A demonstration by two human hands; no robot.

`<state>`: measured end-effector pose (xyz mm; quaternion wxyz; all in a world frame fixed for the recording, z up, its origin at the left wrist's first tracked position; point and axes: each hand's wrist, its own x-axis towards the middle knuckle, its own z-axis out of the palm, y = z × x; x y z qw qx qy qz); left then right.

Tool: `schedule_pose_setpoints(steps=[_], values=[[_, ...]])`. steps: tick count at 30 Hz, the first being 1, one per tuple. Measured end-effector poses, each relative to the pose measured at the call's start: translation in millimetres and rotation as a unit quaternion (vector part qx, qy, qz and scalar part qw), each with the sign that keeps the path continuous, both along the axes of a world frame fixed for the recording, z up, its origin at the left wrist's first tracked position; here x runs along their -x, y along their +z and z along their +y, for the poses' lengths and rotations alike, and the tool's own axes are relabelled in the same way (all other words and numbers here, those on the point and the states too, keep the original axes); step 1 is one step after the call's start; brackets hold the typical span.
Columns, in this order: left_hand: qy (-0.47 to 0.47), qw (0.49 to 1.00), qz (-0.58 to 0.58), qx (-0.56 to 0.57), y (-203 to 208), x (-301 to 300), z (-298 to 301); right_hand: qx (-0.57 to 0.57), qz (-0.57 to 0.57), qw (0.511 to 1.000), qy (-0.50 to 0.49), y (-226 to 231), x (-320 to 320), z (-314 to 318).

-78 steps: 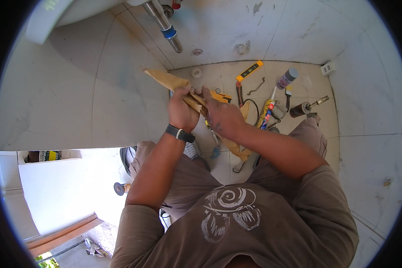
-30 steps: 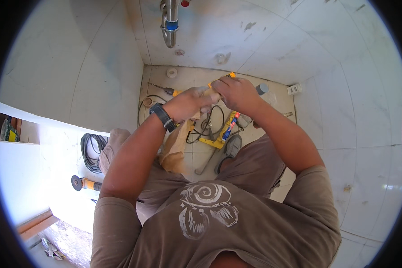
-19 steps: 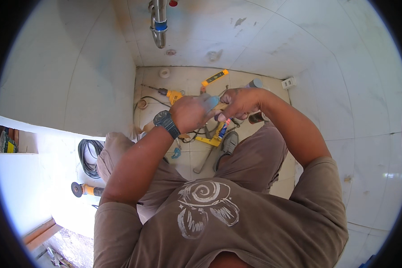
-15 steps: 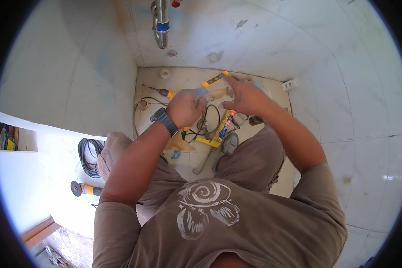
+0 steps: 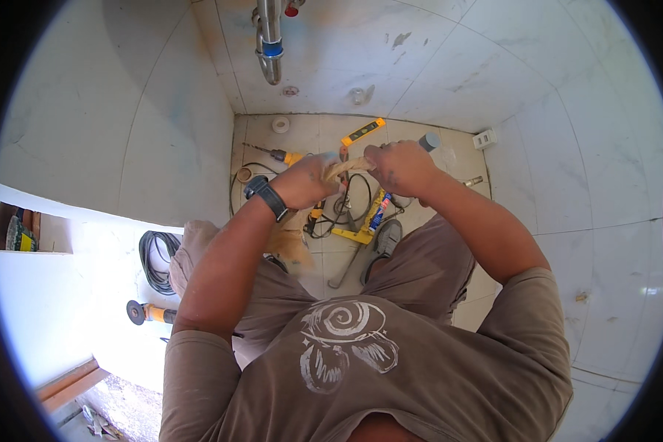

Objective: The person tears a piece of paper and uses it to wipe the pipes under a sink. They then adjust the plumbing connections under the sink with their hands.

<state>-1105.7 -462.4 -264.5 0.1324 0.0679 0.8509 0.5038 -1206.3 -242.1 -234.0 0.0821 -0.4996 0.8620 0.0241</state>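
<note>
Ideally, left hand (image 5: 303, 181) at nine o'clock, right hand (image 5: 404, 169) at three, fingers (image 5: 378, 158) gripping the twisted paper (image 5: 351, 167), pull evenly.

Bright light washes the surface (image 5: 107, 291) under the grinder (image 5: 155, 312) nearly white on my left; the panel (image 5: 88, 118) above holds soft grey shade. A gleam touches the right wall (image 5: 611, 265). The left hand (image 5: 302, 183) looks slightly soft; straight lines bow toward a black rim.

Beige tiled floor (image 5: 313, 134): white roll (image 5: 275, 128), yellow level (image 5: 363, 132), yellow-black drill (image 5: 278, 154), brown roll (image 5: 244, 175), yellow caulking gun (image 5: 354, 236)
</note>
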Motion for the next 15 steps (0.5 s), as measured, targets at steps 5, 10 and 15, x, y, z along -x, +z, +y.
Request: schedule_pose_setpoints(steps=[5, 10, 15], values=[[-0.003, 0.963, 0.195, 0.189, -16, 2, 9, -0.108, -0.377, 0.912, -0.119, 20, 23, 0], [-0.013, 0.969, 0.145, 0.198, -20, 6, 7, -0.024, -0.253, 0.958, -0.132, 25, 7, 3], [0.009, 0.998, 0.008, -0.063, -10, 7, 11, 0.165, 0.329, 0.922, 0.118, 5, -34, 2]])
